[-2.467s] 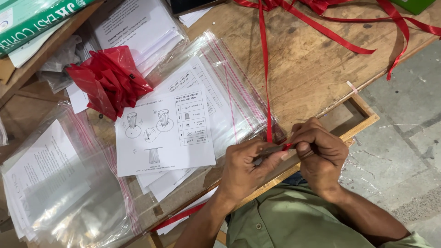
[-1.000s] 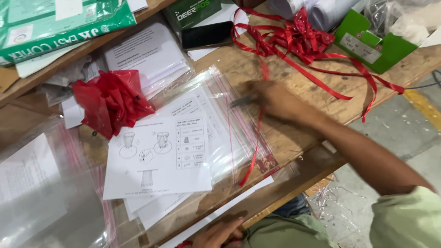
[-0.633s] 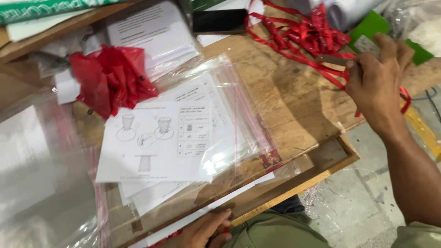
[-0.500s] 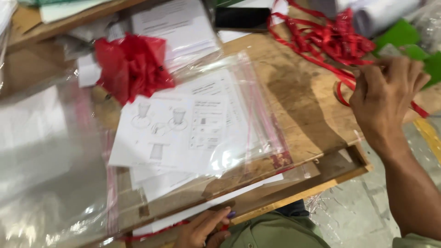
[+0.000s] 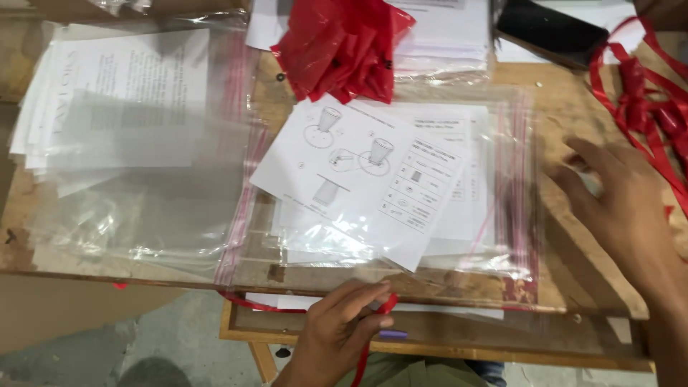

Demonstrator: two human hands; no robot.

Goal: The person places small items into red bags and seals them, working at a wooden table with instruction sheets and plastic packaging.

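My left hand [image 5: 342,328] is at the table's front edge, its fingers closed on a thin red ribbon [image 5: 387,307] that hangs down past the wrist. A small purple object [image 5: 393,334] lies by its fingertips. My right hand [image 5: 618,209] hovers over the wooden table [image 5: 566,279] at the right with its fingers spread and holds nothing. It is just right of a pile of clear zip bags [image 5: 502,179] with red seals. A white instruction sheet [image 5: 365,172] with cup drawings lies on top of those bags.
A tangle of red ribbon [image 5: 638,93] lies at the far right. Crumpled red plastic [image 5: 337,43] sits at the top centre, beside a black phone [image 5: 552,29]. More clear bags over stacked papers [image 5: 122,107] cover the left.
My right hand has come back from the ribbon tangle towards the zip bags, fingers now spread. My left hand stays at the front edge. The view has shifted left and closer.
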